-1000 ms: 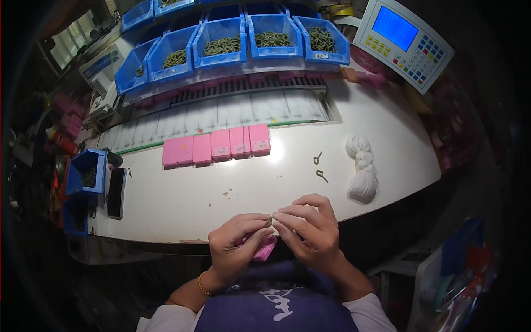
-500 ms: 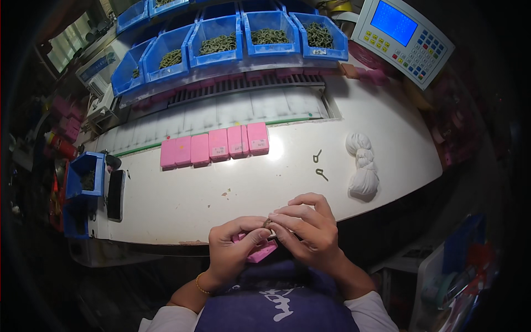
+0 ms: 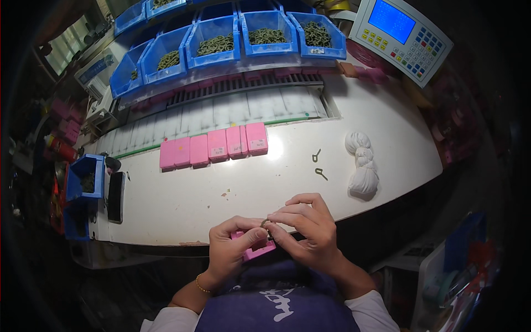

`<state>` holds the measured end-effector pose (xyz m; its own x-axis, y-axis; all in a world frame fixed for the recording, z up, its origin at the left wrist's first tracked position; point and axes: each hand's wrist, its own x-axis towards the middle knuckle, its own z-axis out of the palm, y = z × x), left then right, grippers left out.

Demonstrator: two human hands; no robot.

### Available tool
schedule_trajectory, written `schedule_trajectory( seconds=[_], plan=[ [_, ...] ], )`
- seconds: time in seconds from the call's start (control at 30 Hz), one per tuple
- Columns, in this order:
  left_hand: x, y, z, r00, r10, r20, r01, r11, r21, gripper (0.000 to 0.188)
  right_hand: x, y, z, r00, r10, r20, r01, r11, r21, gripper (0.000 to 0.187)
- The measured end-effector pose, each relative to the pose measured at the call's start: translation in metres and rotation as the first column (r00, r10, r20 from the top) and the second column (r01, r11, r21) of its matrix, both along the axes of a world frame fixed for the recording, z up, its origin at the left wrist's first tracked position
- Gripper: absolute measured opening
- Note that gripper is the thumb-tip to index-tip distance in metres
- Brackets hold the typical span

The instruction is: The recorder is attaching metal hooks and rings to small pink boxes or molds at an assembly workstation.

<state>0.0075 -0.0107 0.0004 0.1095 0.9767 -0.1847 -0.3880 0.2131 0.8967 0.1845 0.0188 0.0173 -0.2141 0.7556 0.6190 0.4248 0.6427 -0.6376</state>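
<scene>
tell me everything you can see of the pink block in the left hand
The pink block is a small, straight-edged piece, matte and perhaps wax or rubber by its look. A darker recess seems to show in its visible face. It sits tilted in the grip of the left hand, whose fingers and thumb hide much of it, near the table's front edge. A small green piece is held just above it at the fingertips; whether the two touch is unclear.
</scene>
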Motion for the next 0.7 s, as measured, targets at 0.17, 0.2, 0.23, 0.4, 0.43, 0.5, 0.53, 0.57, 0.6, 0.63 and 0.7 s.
schedule_trajectory(
  seconds=[0.17, 0.2, 0.23, 0.4, 0.43, 0.5, 0.53, 0.57, 0.6, 0.63, 0.7],
  plan=[
    [0.0025, -0.0014, -0.0008, 1.0, 0.019, 0.007, -0.019, 1.0, 0.019, 0.011, 0.0003, 0.0, 0.0004, 1.0, 0.001, -0.008, -0.001, 1.0, 0.0, 0.018],
    [0.0026, -0.0016, -0.0009, 1.0, 0.022, 0.003, -0.022, 0.999, 0.038, 0.011, 0.0009, -0.0002, 0.0008, 1.0, 0.006, -0.005, -0.006, 1.0, -0.009, 0.02],
    [0.0027, -0.0016, -0.001, 1.0, 0.025, -0.002, -0.025, 0.998, 0.057, 0.011, 0.0013, -0.0002, 0.0011, 1.0, 0.011, -0.003, -0.011, 1.0, -0.019, 0.022],
    [0.0024, -0.0018, -0.0021, 1.0, 0.02, -0.02, -0.018, 0.996, 0.085, 0.011, 0.0011, -0.0005, -0.0007, 1.0, 0.015, -0.024, -0.016, 0.999, -0.037, 0.02],
    [0.002, -0.0019, -0.003, 1.0, 0.015, -0.02, -0.013, 0.996, 0.084, 0.011, 0.0009, -0.0004, -0.0011, 0.999, 0.012, -0.032, -0.013, 0.999, -0.035, 0.018],
    [0.0026, -0.0019, -0.0019, 0.999, 0.017, -0.028, -0.015, 0.996, 0.084, 0.012, 0.0009, 0.0001, -0.0021, 0.999, 0.015, -0.034, -0.016, 0.999, -0.034, 0.018],
    [0.0028, -0.0019, -0.0016, 0.999, 0.018, -0.035, -0.015, 0.996, 0.084, 0.012, 0.0009, 0.0002, -0.0024, 0.999, 0.018, -0.037, -0.019, 0.999, -0.032, 0.018],
    [0.0029, -0.0017, -0.0016, 0.999, 0.018, -0.035, -0.015, 0.996, 0.084, 0.012, 0.0009, 0.0004, -0.0025, 0.999, 0.017, -0.037, -0.018, 0.999, -0.032, 0.018],
    [0.0029, -0.0015, -0.0016, 0.999, 0.013, -0.039, -0.01, 0.996, 0.091, 0.012, 0.0008, 0.0005, -0.0025, 0.999, 0.014, -0.037, -0.015, 0.999, -0.03, 0.018],
    [0.0029, -0.0012, -0.0016, 0.999, 0.009, -0.043, -0.004, 0.995, 0.099, 0.012, 0.0008, 0.0007, -0.0026, 0.999, 0.011, -0.038, -0.012, 1.0, -0.029, 0.018],
    [0.0023, -0.0014, -0.0007, 0.999, -0.001, -0.038, 0.004, 0.995, 0.096, 0.011, 0.0003, 0.0009, -0.0042, 0.999, 0.002, -0.032, -0.003, 1.0, -0.025, 0.019]
  ],
)
